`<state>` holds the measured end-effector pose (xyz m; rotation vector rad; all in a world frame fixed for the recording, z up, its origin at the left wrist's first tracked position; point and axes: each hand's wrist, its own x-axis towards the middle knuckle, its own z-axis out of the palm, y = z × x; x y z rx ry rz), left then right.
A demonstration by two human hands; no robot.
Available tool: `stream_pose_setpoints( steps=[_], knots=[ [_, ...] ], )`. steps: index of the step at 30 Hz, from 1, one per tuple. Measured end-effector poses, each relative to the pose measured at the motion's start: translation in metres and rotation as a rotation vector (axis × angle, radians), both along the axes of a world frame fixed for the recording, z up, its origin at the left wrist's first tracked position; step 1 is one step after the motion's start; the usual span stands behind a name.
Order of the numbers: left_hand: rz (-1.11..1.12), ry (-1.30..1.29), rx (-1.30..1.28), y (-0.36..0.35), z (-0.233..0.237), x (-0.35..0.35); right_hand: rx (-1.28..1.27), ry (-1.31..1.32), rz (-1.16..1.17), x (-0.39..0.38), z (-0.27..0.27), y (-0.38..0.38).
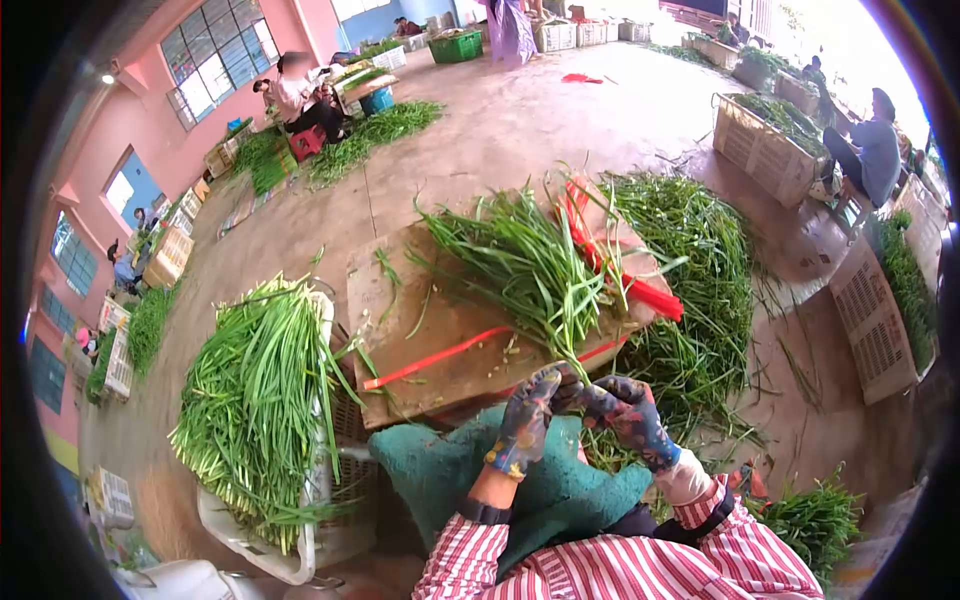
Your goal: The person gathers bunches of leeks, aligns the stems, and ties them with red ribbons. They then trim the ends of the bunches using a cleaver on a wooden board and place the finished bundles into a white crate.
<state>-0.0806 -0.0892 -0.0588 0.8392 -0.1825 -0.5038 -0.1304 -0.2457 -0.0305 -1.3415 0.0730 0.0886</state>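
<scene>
My left hand (525, 420) and my right hand (632, 415), both in patterned gloves, meet just past the near edge of a wooden board (440, 360). Their fingers are closed around the end of a thin green chive stalk (574, 362). Beyond them, a loose heap of long chives (510, 260) lies on the board. Red ties (650, 293) rest at its right side, and a single red strip (438, 357) lies flat nearer me. A green cloth (430, 465) covers my lap below the hands.
A white crate (295, 570) on the left is piled with chives (255, 400). More greens (690, 280) cover the floor right of the board, and a small pile (815, 520) sits at lower right. Several people work farther off among crates (765, 150).
</scene>
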Motion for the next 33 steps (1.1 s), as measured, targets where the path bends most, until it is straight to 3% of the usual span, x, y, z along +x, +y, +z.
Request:
stream_pose_setpoints(
  steps=[3,5,8,11,14,17,18,21,22,23,25,27,29,30,33],
  knots=[
    [-0.034,0.012,-0.098,0.002,-0.003,-0.012,0.047,0.064,0.037,-0.021,-0.001,0.019],
    [-0.001,0.102,-0.123,0.003,0.005,-0.023,0.207,0.088,0.075,-0.030,-0.006,0.024],
    [0.043,0.166,-0.119,0.005,-0.003,-0.030,0.186,0.087,0.099,-0.042,-0.007,0.025],
    [0.081,0.128,-0.110,0.005,0.003,-0.041,0.073,0.098,0.153,-0.047,-0.009,0.020],
    [0.066,-0.084,0.013,0.004,-0.015,-0.043,0.130,-0.085,-0.047,-0.041,-0.026,0.027],
    [0.115,-0.053,0.073,-0.011,-0.018,-0.043,-0.096,-0.250,-0.048,-0.031,-0.043,0.018],
    [0.135,-0.015,0.118,-0.013,-0.019,-0.045,-0.306,-0.346,-0.068,-0.032,-0.047,0.012],
    [0.222,0.043,0.084,-0.024,-0.029,-0.045,-0.199,-0.049,-0.187,-0.032,-0.051,0.011],
    [0.238,0.082,0.012,-0.026,-0.036,-0.043,-0.029,-0.111,-0.326,-0.031,-0.056,0.012],
    [0.253,0.119,-0.058,-0.026,-0.041,-0.042,0.102,-0.017,-0.275,-0.030,-0.051,-0.002],
    [0.250,0.255,-0.038,-0.022,-0.039,-0.035,0.151,0.084,-0.451,-0.035,-0.051,-0.027],
    [0.205,0.330,-0.049,-0.019,-0.026,-0.032,0.199,-0.023,-0.220,-0.048,-0.104,-0.082],
    [0.102,0.323,-0.054,-0.016,-0.033,-0.031,-1.171,0.282,-0.020,-0.070,-0.084,-0.109],
    [0.034,0.359,-0.095,-0.015,-0.035,-0.032,-1.376,0.215,-0.054,-0.079,-0.117,-0.120],
    [-0.089,0.435,-0.263,-0.015,-0.023,-0.026,0.116,0.210,-0.186,-0.061,-0.136,-0.123]
  ],
)
